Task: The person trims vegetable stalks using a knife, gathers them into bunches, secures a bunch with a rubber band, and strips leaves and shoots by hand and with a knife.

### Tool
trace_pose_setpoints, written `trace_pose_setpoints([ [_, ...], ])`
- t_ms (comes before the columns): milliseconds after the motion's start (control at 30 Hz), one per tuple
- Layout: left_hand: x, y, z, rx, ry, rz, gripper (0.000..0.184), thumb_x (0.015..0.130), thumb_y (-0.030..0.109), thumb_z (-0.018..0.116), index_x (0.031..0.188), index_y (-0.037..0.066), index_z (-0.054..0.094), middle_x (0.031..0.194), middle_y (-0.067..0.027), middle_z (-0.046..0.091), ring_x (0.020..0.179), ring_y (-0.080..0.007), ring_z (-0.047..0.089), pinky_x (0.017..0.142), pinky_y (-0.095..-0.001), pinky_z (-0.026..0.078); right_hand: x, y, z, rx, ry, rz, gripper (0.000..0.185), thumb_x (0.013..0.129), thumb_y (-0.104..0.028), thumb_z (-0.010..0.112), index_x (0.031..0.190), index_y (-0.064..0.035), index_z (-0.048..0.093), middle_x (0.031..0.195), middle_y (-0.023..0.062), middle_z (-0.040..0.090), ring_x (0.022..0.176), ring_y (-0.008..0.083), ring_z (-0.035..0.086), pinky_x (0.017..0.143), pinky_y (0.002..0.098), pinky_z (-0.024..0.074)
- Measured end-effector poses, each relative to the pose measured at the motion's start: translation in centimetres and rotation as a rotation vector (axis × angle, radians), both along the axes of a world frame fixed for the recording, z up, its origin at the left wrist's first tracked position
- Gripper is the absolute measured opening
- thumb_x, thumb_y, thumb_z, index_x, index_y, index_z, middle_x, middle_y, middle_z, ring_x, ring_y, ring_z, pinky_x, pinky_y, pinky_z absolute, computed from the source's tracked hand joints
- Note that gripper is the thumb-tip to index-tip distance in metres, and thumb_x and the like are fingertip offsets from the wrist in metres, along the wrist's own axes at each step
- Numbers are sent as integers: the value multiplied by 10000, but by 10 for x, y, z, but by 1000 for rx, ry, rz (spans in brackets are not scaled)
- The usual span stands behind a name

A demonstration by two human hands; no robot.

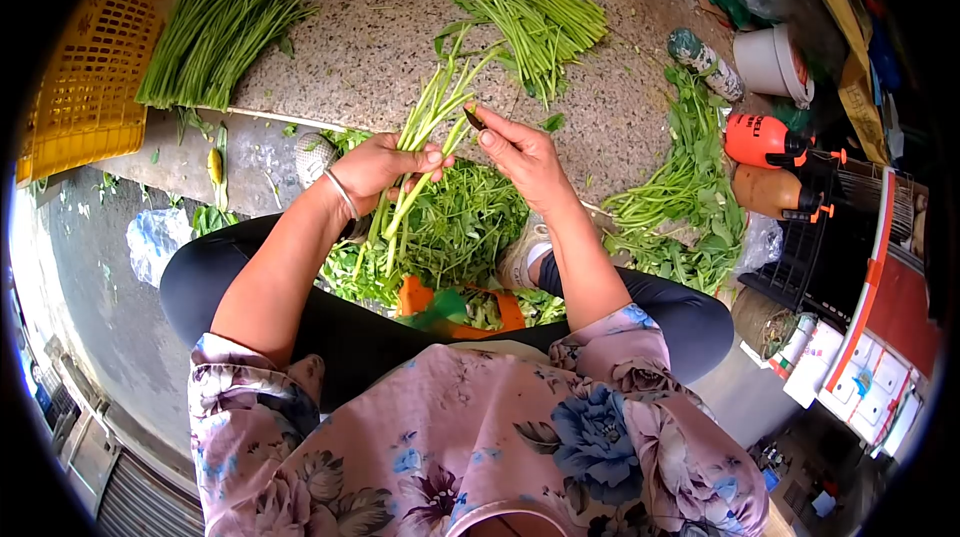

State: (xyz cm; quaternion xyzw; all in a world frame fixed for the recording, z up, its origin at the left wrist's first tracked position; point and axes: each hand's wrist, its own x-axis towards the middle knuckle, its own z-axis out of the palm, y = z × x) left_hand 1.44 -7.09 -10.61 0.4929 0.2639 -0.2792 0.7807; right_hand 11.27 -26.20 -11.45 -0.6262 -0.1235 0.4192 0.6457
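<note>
My left hand (390, 169) is closed around a small bunch of long green leafy-vegetable stems (428, 117), their upper ends fanning out past my fingers. Close to its right, my right hand (525, 165) has thumb and finger pinched at a small dark pointed thing (474, 118), which lies against one of the stems; its kind is unclear. Below both hands, a heap of loose green leaves (465, 212) fills the space between my legs, over something orange and green (415, 297).
Trimmed stem bundles lie on the speckled stone slab, one at left (220, 32), another at centre (530, 17). Untrimmed greens (680, 187) spread on the right beside a red spray bottle (762, 141) and white bucket (772, 64). A yellow crate (100, 57) stands far left.
</note>
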Motion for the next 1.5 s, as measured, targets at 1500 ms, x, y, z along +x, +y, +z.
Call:
trace_pose_setpoints([
  [1500, 2, -14, -8, -17, -152, 305, 153, 800, 129, 661, 895, 45, 574, 799, -49, 635, 683, -114, 550, 612, -237, 433, -38, 17, 4, 182, 358, -298, 421, 891, -349, 530, 1184, -47, 519, 685, -14, 466, 495, 34, 374, 398, 168, 267],
])
